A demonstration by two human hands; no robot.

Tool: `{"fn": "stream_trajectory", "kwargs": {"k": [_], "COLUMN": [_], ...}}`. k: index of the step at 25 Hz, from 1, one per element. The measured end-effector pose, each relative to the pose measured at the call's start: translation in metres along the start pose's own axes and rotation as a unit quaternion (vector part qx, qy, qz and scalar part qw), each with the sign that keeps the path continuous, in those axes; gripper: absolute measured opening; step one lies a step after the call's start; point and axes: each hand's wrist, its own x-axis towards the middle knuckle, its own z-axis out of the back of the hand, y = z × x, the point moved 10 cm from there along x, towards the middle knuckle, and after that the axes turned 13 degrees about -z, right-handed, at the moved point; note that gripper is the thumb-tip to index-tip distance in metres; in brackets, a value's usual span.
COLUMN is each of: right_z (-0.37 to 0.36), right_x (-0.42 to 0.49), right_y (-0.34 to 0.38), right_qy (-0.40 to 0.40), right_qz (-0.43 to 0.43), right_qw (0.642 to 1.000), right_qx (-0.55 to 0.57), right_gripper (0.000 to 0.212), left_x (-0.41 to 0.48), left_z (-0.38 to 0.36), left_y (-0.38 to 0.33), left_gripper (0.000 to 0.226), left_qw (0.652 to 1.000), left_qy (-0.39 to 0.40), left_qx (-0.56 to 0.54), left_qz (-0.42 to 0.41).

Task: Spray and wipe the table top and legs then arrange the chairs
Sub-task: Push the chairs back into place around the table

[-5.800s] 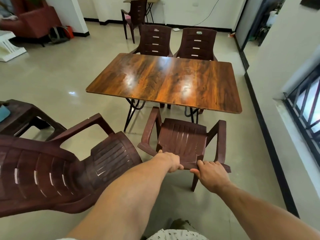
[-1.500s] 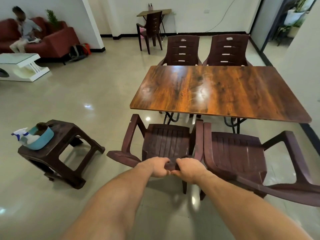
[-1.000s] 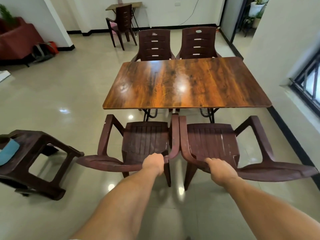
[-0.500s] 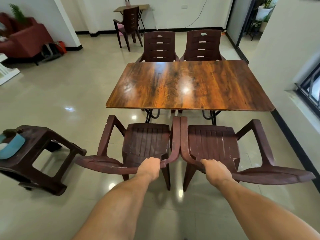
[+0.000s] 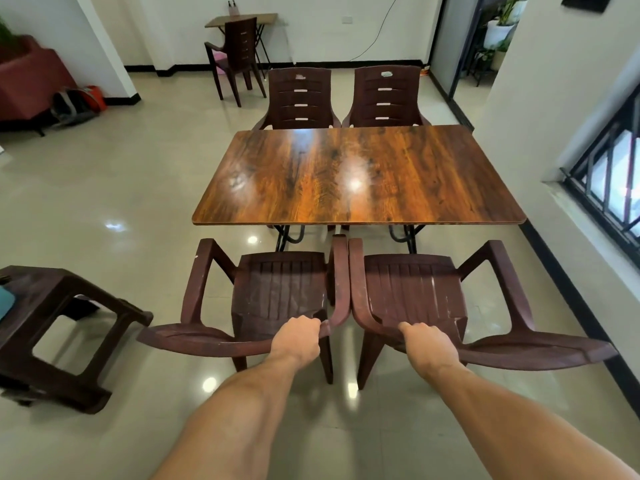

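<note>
Fingers (image 5: pixel 306 322) curl over a backrest each: left hand (image 5: pixel 297 341) grips the left brown plastic armchair (image 5: pixel 277 292), right hand (image 5: pixel 429 348) the right brown plastic armchair (image 5: pixel 412 292), both facing the glossy wooden worktop (image 5: pixel 356 174) just ahead.

Wooden table (image 5: pixel 356 174), left hand (image 5: pixel 296 341) gripping left chair (image 5: pixel 277 289), right hand (image 5: pixel 429 348) gripping right chair (image 5: pixel 412 292) — side by side, facing it.
</note>
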Motion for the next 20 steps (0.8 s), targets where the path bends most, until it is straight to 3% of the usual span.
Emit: {"fn": "stream_trajectory", "kwargs": {"k": [20], "right_z": [-0.006], "right_x": [0.000], "right_y": [-0.025], "right_qy": [0.001], "right_qz": [0.004], "right_qw": [1.000], "right_qx": [-0.008], "right_gripper": [0.037], "left_x": [-0.015], "left_z": [-0.018], "left_y": [-0.028], "left_gripper": [0.032], "left_qw": [0.999], "left_qy": [0.012], "left_qx": [0.016], "left_qz": [-0.025]}}
